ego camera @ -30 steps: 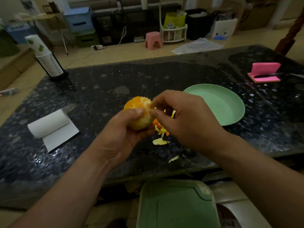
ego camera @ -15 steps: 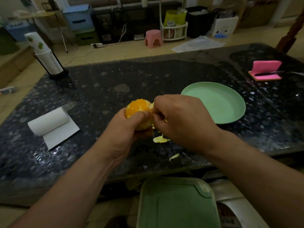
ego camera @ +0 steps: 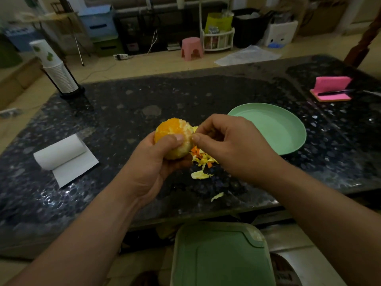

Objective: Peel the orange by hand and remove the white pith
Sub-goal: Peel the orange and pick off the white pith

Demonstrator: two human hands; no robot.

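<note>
both hands over the dark bench [ego camera: 123, 104]: left hand [ego camera: 152, 162] grips the mostly peeled orange [ego camera: 175, 137]; right hand [ego camera: 233, 145] pinches pith at its side; peel scraps [ego camera: 203, 162] lie below.

tabletop [ego camera: 185, 96] looks like polished dark speckled stone, pretty glossy. green plate [ego camera: 278, 129] at 2 o'clock from the orange [ego camera: 175, 133] is smooth matt plastic, paper roll [ego camera: 59, 151] at 9 is plain matt white, orange itself rough and pithy
</note>
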